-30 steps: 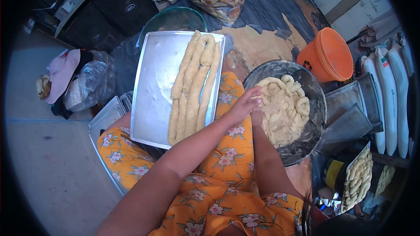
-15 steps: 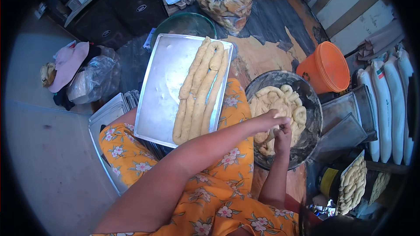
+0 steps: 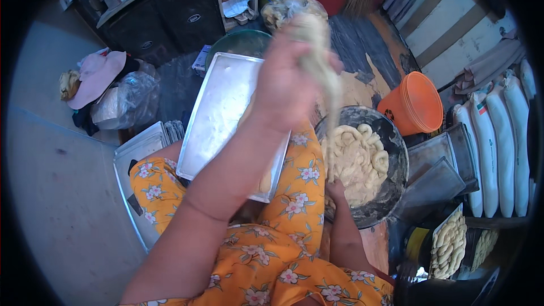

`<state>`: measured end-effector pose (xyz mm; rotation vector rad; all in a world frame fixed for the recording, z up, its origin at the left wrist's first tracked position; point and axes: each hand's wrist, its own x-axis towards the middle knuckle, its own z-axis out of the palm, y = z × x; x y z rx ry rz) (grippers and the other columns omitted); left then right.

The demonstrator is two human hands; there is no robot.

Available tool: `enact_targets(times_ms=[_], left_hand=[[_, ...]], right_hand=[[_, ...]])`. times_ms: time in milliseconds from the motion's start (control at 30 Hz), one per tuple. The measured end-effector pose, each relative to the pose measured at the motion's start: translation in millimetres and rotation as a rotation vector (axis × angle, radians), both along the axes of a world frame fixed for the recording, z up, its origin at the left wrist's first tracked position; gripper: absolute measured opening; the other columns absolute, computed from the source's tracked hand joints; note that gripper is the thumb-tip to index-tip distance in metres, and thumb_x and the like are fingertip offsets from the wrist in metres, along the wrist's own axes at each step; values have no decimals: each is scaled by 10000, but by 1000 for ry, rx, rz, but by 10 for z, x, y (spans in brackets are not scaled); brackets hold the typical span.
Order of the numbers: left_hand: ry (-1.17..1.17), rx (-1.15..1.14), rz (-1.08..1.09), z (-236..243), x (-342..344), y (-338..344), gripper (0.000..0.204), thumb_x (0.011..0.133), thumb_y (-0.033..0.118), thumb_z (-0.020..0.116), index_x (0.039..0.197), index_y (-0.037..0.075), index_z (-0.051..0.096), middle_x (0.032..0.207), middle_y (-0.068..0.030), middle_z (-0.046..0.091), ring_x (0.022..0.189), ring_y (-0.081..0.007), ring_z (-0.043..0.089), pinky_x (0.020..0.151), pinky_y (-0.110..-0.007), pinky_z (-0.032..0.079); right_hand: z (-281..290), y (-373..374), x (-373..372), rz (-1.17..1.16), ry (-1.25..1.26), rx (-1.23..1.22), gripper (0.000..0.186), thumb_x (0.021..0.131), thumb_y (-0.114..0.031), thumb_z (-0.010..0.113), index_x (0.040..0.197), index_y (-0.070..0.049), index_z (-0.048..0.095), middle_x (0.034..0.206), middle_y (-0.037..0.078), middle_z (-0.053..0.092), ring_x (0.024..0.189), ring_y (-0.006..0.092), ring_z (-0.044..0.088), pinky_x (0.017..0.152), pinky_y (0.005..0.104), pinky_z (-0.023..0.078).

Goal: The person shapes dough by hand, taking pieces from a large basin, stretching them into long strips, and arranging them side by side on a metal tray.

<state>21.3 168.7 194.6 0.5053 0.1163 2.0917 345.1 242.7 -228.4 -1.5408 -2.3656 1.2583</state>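
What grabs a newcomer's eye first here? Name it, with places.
The left hand, raised at centre, holds a long pale dough strip hanging over the dark round bowl of coiled dough. On the lap lies a rectangular metal tray; stacked orange plastic buckets stand right.

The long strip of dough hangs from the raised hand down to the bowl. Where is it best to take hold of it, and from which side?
Probably at its lower end, just above the dark bowl. The dough strip hangs thin and stretched from the left hand, so its weight needs support from below. The right hand is already low there, so cupping upward from underneath looks easiest.
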Motion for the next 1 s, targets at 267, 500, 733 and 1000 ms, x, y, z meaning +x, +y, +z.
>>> enact_targets(times_ms=[267,500,733,1000], left_hand=[[162,-296,286,-427,-818,-1843,628,838,177,533,1402,17,310,1074,-125,538,845,-190,552,812,-378,445],[99,-703,112,-921,-462,-2658,526,822,93,634,1295,17,418,893,-97,579,641,-156,562,604,-325,481],[226,-1092,-6,-1811,-290,-2385,457,875,53,583,1300,5,422,1043,-117,567,867,-223,594,779,-338,496],[1337,-1287,485,-2588,-396,-2228,684,845,139,634,1431,10,306,1423,-214,349,1341,-339,319,1104,-394,256]], right_hand=[[1670,842,-1394,-289,947,-475,291,946,-319,454,995,-52,558,739,55,546,682,168,571,614,341,512],[2960,800,-3241,413,759,824,280,716,-65,615,993,-95,637,929,122,616,869,277,606,787,430,448],[1701,523,-4127,754,288,798,385,742,-72,598,1122,-137,622,1177,100,577,1191,281,489,1079,509,261],[2013,198,-3724,594,399,580,488,751,-68,565,1233,-135,552,1351,133,458,1308,297,368,1093,562,222]])
